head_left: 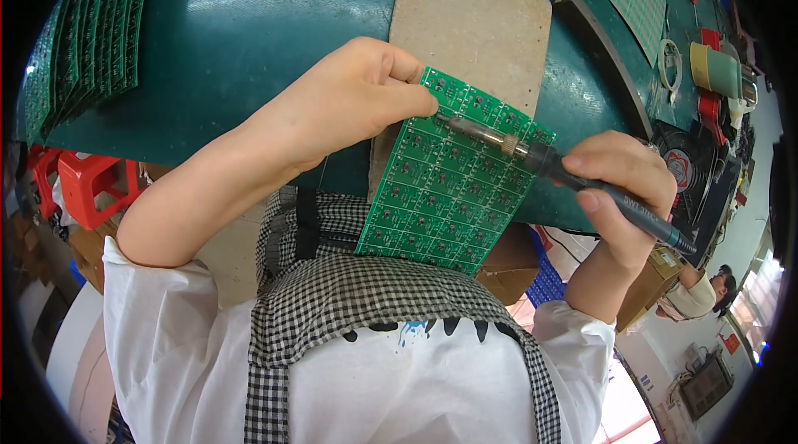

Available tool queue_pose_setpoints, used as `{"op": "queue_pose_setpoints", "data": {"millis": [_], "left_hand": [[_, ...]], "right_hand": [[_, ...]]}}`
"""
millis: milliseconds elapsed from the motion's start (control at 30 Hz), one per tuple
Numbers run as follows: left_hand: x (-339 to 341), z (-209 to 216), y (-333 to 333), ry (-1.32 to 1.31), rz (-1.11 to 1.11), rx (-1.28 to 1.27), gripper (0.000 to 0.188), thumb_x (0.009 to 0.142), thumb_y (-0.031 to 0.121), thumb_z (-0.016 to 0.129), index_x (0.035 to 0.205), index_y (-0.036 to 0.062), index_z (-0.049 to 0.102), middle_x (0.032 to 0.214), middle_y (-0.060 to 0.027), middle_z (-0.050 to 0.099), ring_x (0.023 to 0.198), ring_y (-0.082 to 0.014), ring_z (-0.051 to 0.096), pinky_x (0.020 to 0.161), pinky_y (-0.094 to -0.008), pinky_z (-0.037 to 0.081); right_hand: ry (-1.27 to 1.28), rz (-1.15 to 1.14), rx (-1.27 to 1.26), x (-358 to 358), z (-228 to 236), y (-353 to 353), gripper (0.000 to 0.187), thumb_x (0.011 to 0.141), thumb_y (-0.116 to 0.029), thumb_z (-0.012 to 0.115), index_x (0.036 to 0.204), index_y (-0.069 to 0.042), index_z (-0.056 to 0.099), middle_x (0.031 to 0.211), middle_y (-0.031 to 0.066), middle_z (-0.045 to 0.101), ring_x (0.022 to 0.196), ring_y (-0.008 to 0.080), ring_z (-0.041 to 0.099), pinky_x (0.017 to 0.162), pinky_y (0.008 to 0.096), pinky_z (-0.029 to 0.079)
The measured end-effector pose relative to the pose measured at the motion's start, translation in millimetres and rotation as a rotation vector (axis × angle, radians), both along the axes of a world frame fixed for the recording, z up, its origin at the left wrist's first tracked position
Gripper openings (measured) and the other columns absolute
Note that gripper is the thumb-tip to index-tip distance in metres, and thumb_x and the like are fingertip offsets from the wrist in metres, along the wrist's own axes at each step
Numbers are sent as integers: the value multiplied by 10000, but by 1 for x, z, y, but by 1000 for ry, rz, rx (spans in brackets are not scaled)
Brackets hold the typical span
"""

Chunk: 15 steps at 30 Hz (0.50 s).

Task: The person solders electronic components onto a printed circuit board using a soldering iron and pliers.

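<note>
A green circuit board panel (440, 194), divided into many small repeated boards, is tilted up in front of my chest. Its top left corner is pinched between the thumb and fingers of my left hand (366, 82). My right hand (623, 186) is closed around the dark handle of a soldering iron (532, 153). The iron's metal shaft points left across the upper rows of the panel, its tip close to my left thumb. Whether the tip touches the panel, I cannot tell. Any solder wire in my left fingers is too small to make out.
Behind the panel a tan board (470, 20) lies on the green tabletop (274, 28), with a dark bar (607, 61) on its right. More green panels (100, 28) stand in a row at far left. A fan (688, 165) sits at right; another person (697, 296) is beyond.
</note>
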<state>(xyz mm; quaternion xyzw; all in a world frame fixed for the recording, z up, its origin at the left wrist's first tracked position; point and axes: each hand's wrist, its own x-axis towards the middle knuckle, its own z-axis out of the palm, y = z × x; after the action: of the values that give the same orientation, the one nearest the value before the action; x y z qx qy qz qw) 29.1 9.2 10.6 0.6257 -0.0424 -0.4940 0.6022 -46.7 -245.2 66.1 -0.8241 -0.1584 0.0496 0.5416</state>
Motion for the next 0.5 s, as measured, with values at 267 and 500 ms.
{"op": "queue_pose_setpoints", "data": {"millis": [267, 500], "left_hand": [[1, 2, -3, 6, -7, 0, 140, 863, 81, 555, 897, -12, 654, 603, 92, 482, 453, 18, 292, 399, -196, 193], [0, 1, -2, 12, -6, 12, 130, 861, 75, 563, 895, -11, 654, 594, 97, 468, 460, 20, 301, 403, -191, 198]], "right_hand": [[13, -197, 55, -11, 5, 2, 246, 675, -92, 658, 862, 66, 680, 734, 171, 658, 629, 226, 642, 564, 275, 486], [-10, -100, -12, -9, -2, -1, 251, 719, -97, 653, 902, 73, 668, 748, 172, 663, 624, 222, 649, 565, 267, 497]]}}
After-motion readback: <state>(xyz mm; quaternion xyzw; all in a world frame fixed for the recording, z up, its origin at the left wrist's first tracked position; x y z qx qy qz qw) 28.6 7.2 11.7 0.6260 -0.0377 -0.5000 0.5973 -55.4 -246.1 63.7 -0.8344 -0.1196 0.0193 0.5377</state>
